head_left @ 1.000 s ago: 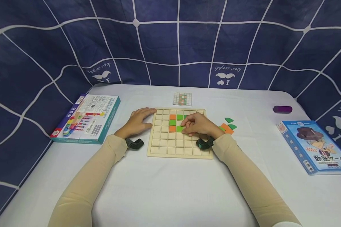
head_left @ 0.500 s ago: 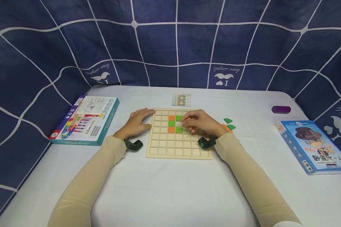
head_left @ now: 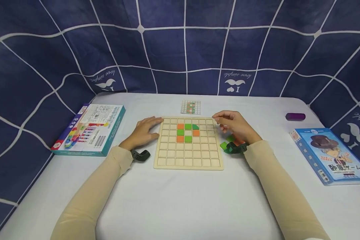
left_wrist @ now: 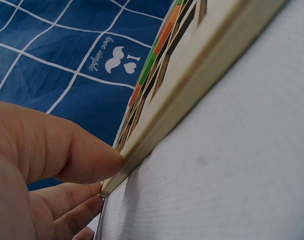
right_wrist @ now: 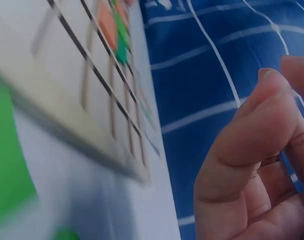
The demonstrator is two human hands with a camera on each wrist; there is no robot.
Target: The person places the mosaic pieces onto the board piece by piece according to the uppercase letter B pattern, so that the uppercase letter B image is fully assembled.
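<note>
A wooden grid board (head_left: 171,162) lies on the white table. Orange, green and dark green pieces sit in its upper middle cells, among them an orange square (head_left: 196,133) and a dark green quarter-round (head_left: 195,127). My left hand (head_left: 142,133) rests at the board's left side, fingers extended. In the left wrist view its thumb (left_wrist: 92,157) touches the board's edge. Just past the board's right edge is my right hand (head_left: 235,125), fingers loosely bent, with nothing visible between thumb and fingertips. Partly hidden beneath it are loose pieces, including a green one (head_left: 223,145).
A small printed card (head_left: 190,107) with a coloured grid lies beyond the board. On the left is a teal-edged game box (head_left: 93,128); a blue box (head_left: 336,155) lies at right. A purple cylindrical object (head_left: 295,116) lies behind the blue box.
My right hand has moved off the board to the right, over the loose pieces. The orange square and dark green quarter-round now show in the grid. My left hand stays at the board's edge.
</note>
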